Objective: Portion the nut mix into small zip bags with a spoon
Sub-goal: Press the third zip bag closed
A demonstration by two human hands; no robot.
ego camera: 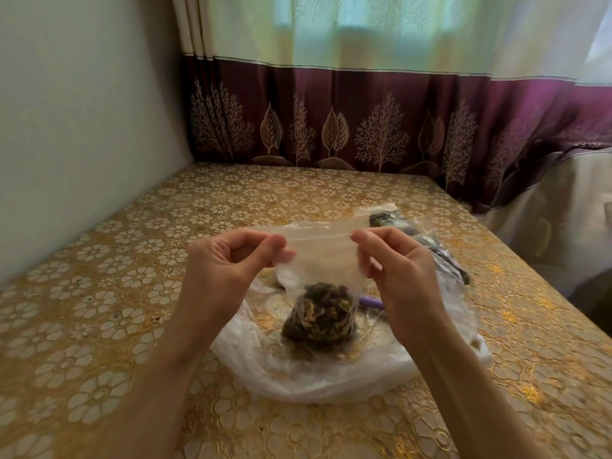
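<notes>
Both hands pinching zip bag top, left hand (231, 263) and right hand (394, 260) at opposite ends
Zip bag (319, 260) hangs above big plastic bag (298, 376), nuts (319, 318) at bottom; likely sealing: keep strip taut, level, press along full length

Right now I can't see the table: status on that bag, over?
Left grip and right grip pinch zip bag top. Nuts inside, bag held up. Spoon behind, nothing blocking.
</notes>
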